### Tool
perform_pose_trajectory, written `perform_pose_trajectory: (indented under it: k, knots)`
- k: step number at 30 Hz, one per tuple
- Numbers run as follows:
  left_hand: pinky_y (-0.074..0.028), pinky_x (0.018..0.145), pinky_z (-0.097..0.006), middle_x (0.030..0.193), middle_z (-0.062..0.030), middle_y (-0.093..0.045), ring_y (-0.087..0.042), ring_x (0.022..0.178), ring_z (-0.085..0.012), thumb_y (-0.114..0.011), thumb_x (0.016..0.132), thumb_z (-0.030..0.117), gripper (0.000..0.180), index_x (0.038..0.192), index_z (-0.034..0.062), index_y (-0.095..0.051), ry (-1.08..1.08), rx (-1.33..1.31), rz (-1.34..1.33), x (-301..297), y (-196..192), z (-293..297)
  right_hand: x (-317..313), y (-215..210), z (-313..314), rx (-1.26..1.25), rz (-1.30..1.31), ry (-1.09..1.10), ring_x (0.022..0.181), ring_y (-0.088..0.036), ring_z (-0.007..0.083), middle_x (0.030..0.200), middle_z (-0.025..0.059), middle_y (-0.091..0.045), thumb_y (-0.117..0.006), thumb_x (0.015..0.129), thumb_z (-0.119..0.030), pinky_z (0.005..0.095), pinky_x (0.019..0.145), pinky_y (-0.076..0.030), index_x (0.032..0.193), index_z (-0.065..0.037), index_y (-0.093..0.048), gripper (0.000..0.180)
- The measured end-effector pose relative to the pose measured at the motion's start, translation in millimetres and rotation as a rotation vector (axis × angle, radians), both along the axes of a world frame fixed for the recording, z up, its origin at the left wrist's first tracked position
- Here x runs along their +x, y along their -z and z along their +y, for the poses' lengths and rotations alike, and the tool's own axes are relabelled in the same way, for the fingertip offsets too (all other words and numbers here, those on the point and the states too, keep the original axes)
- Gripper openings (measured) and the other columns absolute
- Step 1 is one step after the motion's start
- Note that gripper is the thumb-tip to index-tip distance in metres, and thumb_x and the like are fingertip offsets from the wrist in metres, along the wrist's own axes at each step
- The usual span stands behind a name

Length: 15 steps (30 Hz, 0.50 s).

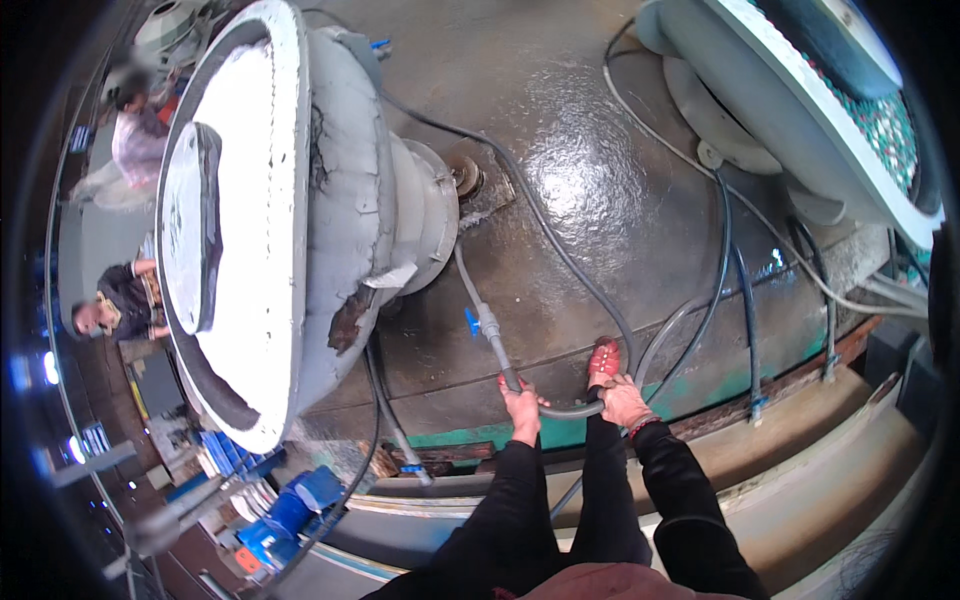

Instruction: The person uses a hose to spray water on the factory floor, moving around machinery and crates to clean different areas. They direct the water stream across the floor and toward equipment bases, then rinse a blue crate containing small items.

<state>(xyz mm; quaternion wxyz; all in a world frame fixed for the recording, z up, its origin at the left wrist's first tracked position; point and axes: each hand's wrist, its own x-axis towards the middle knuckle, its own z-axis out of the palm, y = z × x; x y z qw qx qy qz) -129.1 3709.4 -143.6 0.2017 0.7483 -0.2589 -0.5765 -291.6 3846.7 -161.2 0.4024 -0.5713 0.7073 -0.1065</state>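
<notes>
Because a smooth dark-grey flexible hose [575, 411] would probably flop about on its own, the person has it at two spots, with a short stretch running between the hands. The left hand [523, 408] has its fingers wrapped round it, right by where it meets a rigid light-grey plastic pipe [501, 350], likely to steady that joint. The right hand [625, 402] grips it too, fingers bent over the top; can't tell how tight, the undersides are hidden. Just beyond the left fingers sits a small blue valve handle [472, 322], handily close. Further out, ahead and left of those fingers, is a huge grey drum with a white rim [350, 185], tipped sideways, maybe for access. Just past the right fingers: a red perforated shoe [604, 357].
</notes>
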Motion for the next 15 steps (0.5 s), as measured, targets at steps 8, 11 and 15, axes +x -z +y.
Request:
perform_pose_trajectory:
  k: [8, 11, 15]
  knots:
    - [-0.051, 0.052, -0.042, 0.075, -0.0217, -0.06, -0.061, 0.05, -0.0303, -0.053, 0.083, 0.004, 0.035, 0.114, 0.0043, -0.036, 0.923, -0.296, -0.519, -58.1, -58.0, -14.7, 15.9, -1.4, 6.9, 0.215, -0.799, 0.803, 0.128, -0.036, 0.0303, 0.13, 0.0179, -0.046, -0.059, 0.076, -0.025, 0.0383, 0.104, -0.03, 0.135, -0.009, -0.039, 0.064]
    - [-0.049, 0.062, -0.047, 0.076, -0.026, -0.061, -0.063, 0.06, -0.0374, -0.051, 0.082, 0.005, 0.037, 0.117, 0.0042, -0.037, 1.264, -0.371, -0.585, -79.4, -63.4, -18.0, -13.4, -11.9, -23.5, 0.11, -1.11, 1.27, 0.132, -0.03, 0.0301, 0.141, 0.0178, -0.034, -0.058, 0.08, -0.042, 0.043, 0.103, -0.031, 0.143, -0.011, -0.024, 0.077]
    - [-0.048, 0.07, -0.051, 0.075, -0.026, -0.062, -0.062, 0.076, -0.0416, -0.052, 0.08, 0.006, 0.039, 0.117, 0.0023, -0.037, 1.516, -0.25, -0.554, -113.5, -73.4, -2.0, -71.5, -21.2, -66.3, 0.274, -1.271, 1.568, 0.129, -0.027, 0.0452, 0.148, 0.0133, -0.022, -0.053, 0.079, -0.062, 0.0661, 0.091, -0.029, 0.146, -0.015, -0.001, 0.097]
